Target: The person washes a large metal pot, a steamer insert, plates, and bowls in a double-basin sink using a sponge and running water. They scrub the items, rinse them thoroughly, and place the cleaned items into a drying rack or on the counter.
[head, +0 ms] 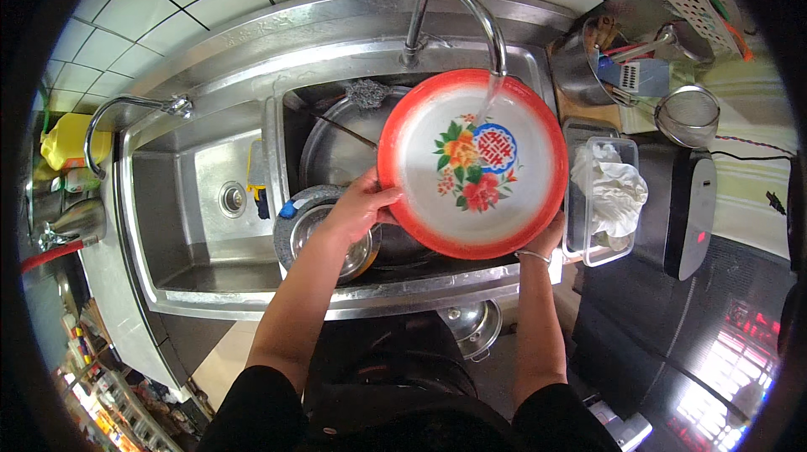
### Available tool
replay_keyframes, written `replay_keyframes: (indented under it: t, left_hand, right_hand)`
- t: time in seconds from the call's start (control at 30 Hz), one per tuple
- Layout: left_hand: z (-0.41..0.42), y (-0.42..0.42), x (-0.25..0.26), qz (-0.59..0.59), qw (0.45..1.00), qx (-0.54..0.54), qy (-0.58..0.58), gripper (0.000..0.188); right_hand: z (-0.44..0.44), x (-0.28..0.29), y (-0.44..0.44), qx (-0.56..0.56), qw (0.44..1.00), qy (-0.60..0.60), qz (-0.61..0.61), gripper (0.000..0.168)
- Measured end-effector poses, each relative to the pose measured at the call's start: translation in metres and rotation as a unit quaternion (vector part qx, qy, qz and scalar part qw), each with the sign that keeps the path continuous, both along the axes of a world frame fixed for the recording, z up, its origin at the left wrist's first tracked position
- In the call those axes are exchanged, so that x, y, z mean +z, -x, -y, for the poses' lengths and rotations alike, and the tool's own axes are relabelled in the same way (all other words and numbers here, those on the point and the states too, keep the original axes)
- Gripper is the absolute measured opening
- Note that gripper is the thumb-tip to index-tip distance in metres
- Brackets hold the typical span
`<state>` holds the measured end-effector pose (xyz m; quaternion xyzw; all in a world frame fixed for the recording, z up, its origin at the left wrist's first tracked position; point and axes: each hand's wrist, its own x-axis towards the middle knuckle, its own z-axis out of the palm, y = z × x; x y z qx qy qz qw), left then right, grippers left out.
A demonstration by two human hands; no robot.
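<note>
A red-rimmed white enamel basin (pixel 429 200) with painted flowers is held between both my hands over the right sink bowl. Water runs from the curved chrome faucet (pixel 498 42) into it. My left hand (pixel 362 206) grips its left rim, thumb on top and fingers beneath. At the lower right rim is my right hand (pixel 547 236), mostly hidden under the basin. Below my left forearm, a metal bowl (pixel 306 228) sits on a grey speckled round vessel. A large round pan (pixel 340 143) lies in the sink behind, with a steel wool scourer (pixel 367 93) at its far edge.
The left sink bowl (pixel 208 168) has a drain and a cloth on its divider. A second faucet (pixel 94 130) stands left, near a yellow jug (pixel 72 140). On the right are a utensil holder (pixel 580 67), a strainer (pixel 687 115) and a clear plastic container (pixel 589 250) with white cloth.
</note>
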<state>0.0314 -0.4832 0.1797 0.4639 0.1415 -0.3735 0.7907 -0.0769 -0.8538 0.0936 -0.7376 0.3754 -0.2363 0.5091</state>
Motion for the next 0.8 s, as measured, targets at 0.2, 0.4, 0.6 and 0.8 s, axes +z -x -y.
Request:
replay_keyframes:
  t: [0.2, 0.4, 0.6, 0.8]
  left_hand:
    - [0.008, 0.003, 0.027, 0.028, 0.997, 0.037, -0.060, 0.047]
    - [-0.055, 0.001, 0.140, 0.155, 0.944, 0.015, -0.290, 0.051]
    - [-0.088, 0.031, 0.213, 0.310, 0.740, -0.054, -0.595, 0.045]
    - [-0.141, 0.068, 0.218, 0.551, 0.546, -0.030, -0.630, 0.045]
  right_hand:
    - [-0.034, 0.001, 0.008, -0.015, 0.993, -0.085, -0.076, 0.013]
    - [-0.061, 0.003, -0.006, 0.078, 0.987, -0.087, -0.112, 0.008]
    - [-0.080, -0.005, -0.037, 0.141, 0.973, -0.150, -0.105, 0.013]
    - [-0.060, 0.024, -0.080, 0.212, 0.959, -0.114, -0.150, 0.028]
